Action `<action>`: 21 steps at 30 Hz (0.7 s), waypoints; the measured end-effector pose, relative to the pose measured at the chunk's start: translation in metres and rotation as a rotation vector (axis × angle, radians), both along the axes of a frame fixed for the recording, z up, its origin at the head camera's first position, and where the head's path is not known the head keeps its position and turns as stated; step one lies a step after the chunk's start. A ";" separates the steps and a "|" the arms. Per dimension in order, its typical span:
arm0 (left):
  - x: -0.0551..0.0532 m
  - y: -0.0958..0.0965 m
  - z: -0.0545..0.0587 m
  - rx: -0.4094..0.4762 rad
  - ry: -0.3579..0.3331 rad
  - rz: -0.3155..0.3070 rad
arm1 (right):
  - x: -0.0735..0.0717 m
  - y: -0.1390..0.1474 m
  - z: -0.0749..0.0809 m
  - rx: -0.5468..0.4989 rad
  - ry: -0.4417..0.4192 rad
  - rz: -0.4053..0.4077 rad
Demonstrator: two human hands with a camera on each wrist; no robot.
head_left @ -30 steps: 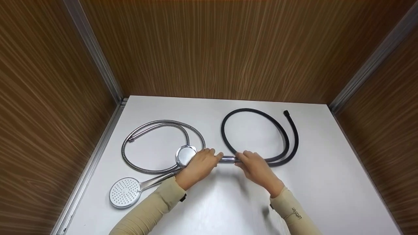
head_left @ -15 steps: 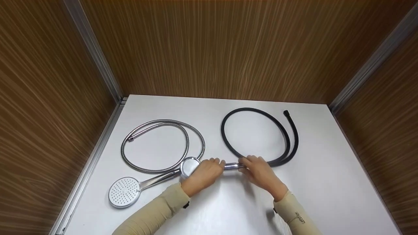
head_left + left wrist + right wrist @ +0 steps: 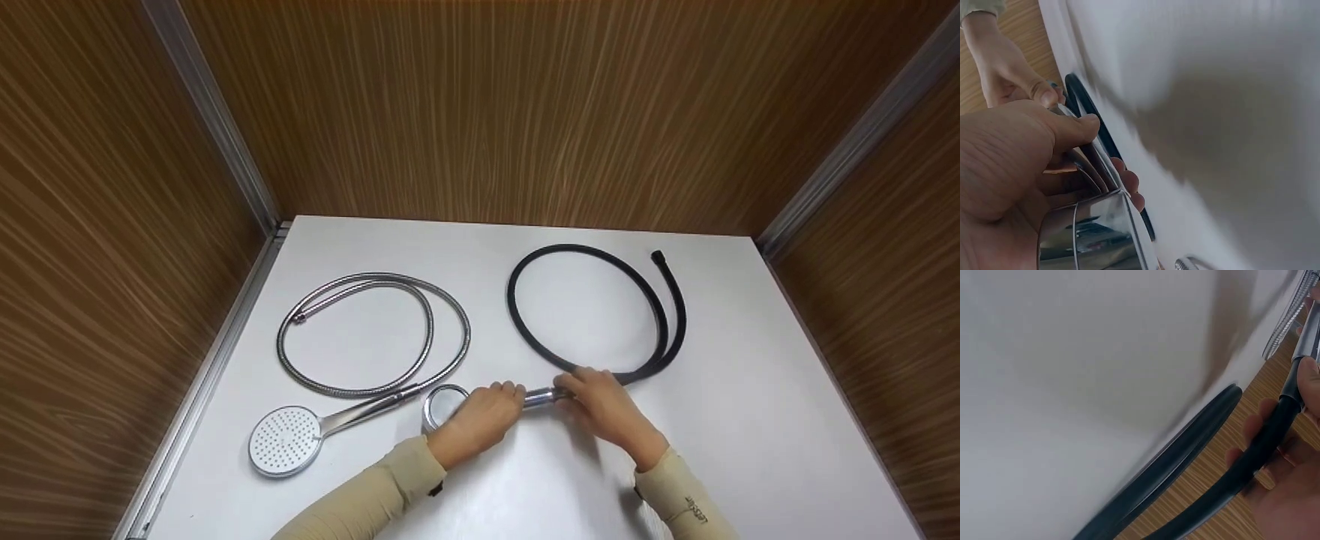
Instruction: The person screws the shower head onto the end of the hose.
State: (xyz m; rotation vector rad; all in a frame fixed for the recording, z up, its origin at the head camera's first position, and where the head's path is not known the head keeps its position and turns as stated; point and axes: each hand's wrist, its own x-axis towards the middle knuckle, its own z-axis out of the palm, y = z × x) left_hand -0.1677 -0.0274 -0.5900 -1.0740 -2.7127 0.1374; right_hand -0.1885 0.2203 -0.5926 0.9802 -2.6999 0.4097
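My left hand (image 3: 484, 420) grips the handle of a chrome shower head (image 3: 444, 409), its round head poking out at the left of the fist. In the left wrist view the fingers wrap behind the shiny handle, and the thumb lies along it. A black shower hose (image 3: 525, 330) meets the handle's end. My right hand (image 3: 604, 405) pinches the hose's end fitting there; in the right wrist view the thumb presses near the joint and the fingers curl under the hose (image 3: 1241, 467). Whether the joint is tight cannot be seen.
A second shower head (image 3: 286, 441), with a dotted white face, lies at the left, joined to a coiled silver metal hose (image 3: 281, 352). The black hose's free end (image 3: 658, 258) lies at the back right. Wood-grain panels (image 3: 480, 112) enclose the white table (image 3: 750, 420).
Both hands have moved toward the front of the table and slightly right, bringing the shower head and the joined hose end along. The other shower head stays in place.
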 end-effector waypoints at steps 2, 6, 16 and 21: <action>0.002 0.001 -0.002 0.008 -0.005 0.006 | 0.001 0.000 -0.002 0.002 0.007 0.003; 0.004 0.001 -0.007 0.007 0.019 0.011 | 0.002 0.000 -0.004 0.004 0.026 0.012; 0.006 0.004 -0.019 0.025 0.082 0.012 | 0.008 0.000 -0.009 0.010 0.016 -0.006; 0.007 0.005 -0.022 0.039 0.035 0.015 | 0.009 0.000 -0.011 0.013 -0.009 -0.019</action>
